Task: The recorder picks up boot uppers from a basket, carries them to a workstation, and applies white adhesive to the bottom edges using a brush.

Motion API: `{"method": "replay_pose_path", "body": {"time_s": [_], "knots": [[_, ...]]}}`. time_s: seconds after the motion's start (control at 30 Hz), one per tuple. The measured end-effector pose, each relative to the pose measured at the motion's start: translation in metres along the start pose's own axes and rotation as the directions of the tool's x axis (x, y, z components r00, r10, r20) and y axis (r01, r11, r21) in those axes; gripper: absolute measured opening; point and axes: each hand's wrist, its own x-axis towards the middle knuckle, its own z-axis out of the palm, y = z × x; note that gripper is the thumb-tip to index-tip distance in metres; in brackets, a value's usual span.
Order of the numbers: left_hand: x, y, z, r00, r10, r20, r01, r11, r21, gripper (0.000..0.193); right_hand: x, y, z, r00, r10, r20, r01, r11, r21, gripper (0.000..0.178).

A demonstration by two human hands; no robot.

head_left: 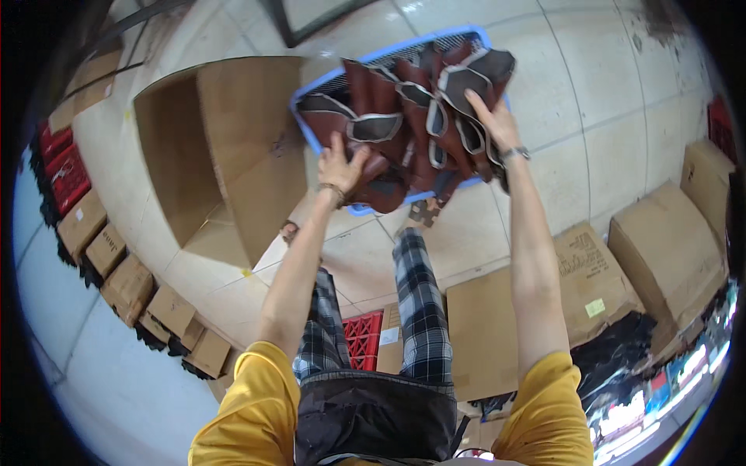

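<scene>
Plainly, left hand (342, 167), right hand (499, 128) on maroon pieces (422, 159); lettering (584, 258) on carton (600, 287).

Wht-edged dk red-brown pcs (420, 147), blue bskt (404, 46), blk/wht plaid trousers (423, 311), yel sleeves (256, 404), red crate (365, 342)

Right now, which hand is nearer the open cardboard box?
Left. The left hand is just right of the open cardboard box, on the brown pieces; the right hand is farther right, at the blue basket's right side.
</scene>
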Motion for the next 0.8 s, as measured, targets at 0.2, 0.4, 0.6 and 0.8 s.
{"method": "replay_pose_path", "body": {"time_s": [0.2, 0.4, 0.6, 0.8], "knots": [[-0.150, -0.026, -0.093, 0.614, 0.419, -0.669, -0.329, 0.906, 0.266, 0.086, -0.049, -0.037, -0.051, 0.983, 0.170, 0.063, -0.175, 0.981, 0.084, 0.079], [-0.141, -0.153, -0.128, 0.775, 0.003, -0.632, -0.135, 0.978, -0.160, 0.063, -0.067, -0.043, -0.033, 0.999, 0.039, 0.033, -0.043, 0.990, 0.133, 0.073], [-0.136, -0.215, -0.134, 0.697, -0.229, -0.680, 0.000, 0.948, -0.319, 0.034, -0.079, -0.048, -0.048, 0.973, 0.066, -0.221, -0.101, 0.983, -0.151, 0.080], [-0.098, -0.171, -0.152, 0.692, -0.060, -0.719, -0.236, 0.923, -0.304, 0.030, -0.098, -0.050, -0.048, 0.936, 0.115, -0.334, -0.195, 0.956, -0.218, 0.086]]}}
